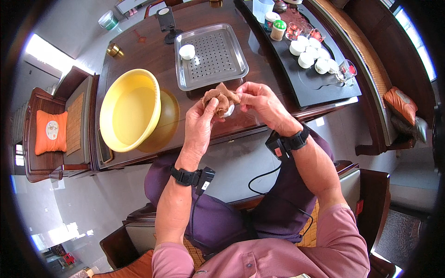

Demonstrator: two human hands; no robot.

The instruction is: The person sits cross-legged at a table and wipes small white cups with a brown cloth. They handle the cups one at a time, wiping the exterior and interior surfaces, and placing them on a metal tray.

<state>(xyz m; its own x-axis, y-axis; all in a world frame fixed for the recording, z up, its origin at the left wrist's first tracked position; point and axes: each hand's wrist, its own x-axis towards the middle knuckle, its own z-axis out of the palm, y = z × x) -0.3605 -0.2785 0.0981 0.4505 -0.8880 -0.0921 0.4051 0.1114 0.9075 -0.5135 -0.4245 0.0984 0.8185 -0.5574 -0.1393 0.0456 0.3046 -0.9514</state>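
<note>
My left hand [203, 121] grips a brown cloth [219, 100] together with a small white cup [228, 111], which the cloth mostly covers. From the right, my right hand [255, 100] pinches an edge of the same cloth between thumb and fingers. Both hands are above the near edge of the dark wooden table. Just beyond them lies a perforated stainless steel tray [240, 69], with one white cup [187, 51] at its left side. A yellow basin [130, 111] holding liquid stands to the left of my left hand.
At the right, a black tea tray [306, 93] bears several white cups [313, 52], red-patterned glasses [294, 30], a glass pitcher [346, 71] and a green-topped toothpick holder [278, 30]. A phone stand [168, 26] is behind the steel tray; a brass-coloured pot [114, 50] stands far left. Cables hang from both wrist straps.
</note>
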